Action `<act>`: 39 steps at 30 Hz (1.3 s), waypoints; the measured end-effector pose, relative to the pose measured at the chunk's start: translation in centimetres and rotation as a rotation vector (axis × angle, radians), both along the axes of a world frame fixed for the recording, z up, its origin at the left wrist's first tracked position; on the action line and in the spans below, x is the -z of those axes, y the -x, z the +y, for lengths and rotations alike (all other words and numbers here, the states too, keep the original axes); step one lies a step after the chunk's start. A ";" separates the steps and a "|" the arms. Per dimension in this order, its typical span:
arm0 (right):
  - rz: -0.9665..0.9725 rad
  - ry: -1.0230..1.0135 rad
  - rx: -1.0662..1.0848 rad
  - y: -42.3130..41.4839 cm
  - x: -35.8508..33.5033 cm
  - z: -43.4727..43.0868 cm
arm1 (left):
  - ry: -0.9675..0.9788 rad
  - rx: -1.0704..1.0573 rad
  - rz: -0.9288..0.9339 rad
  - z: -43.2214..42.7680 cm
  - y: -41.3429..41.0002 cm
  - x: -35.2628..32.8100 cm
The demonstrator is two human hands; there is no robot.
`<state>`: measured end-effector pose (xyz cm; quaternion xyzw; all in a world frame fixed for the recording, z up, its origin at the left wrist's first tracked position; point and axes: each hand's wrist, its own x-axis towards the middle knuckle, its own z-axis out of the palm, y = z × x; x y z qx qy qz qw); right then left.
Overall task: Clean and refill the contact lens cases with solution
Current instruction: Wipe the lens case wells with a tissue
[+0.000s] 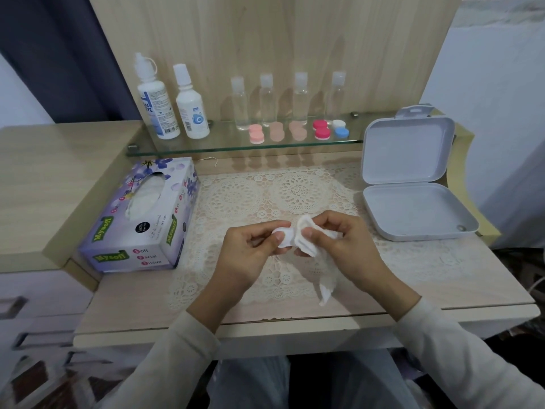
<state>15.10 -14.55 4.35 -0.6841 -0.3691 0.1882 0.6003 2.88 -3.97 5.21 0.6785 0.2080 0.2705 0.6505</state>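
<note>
White case [283, 240] pinched in your left hand [250, 250], tissue [326, 280] gripped in right hand [345, 243], beside tissue box [141, 222]; work into each well.

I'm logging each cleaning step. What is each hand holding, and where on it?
The left hand pinches a white lens case at its left end. The right hand grips a tissue by its upper part; the rest hangs down.
</note>
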 end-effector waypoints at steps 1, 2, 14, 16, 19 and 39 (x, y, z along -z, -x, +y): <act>0.027 -0.007 -0.030 0.0 -0.1 -0.1 | 0.005 -0.005 -0.004 0.1 0.0 -0.1; 0.041 -0.014 -0.049 0.0 -0.2 -0.2 | 0.004 -0.006 -0.005 0.2 0.0 -0.2; 0.064 -0.052 0.050 0.1 1.0 0.2 | -0.008 0.012 0.036 0.2 -0.2 0.2; 0.110 -0.072 -0.013 0.0 0.9 0.0 | 0.001 -0.007 0.036 0.4 -0.2 0.1; 0.125 -0.085 -0.066 0.2 0.5 -0.2 | 0.001 -0.005 0.032 0.6 -0.2 0.0; -0.115 -0.066 0.020 -0.7 0.6 -0.2 | 0.198 0.121 0.193 2.0 -0.1 0.2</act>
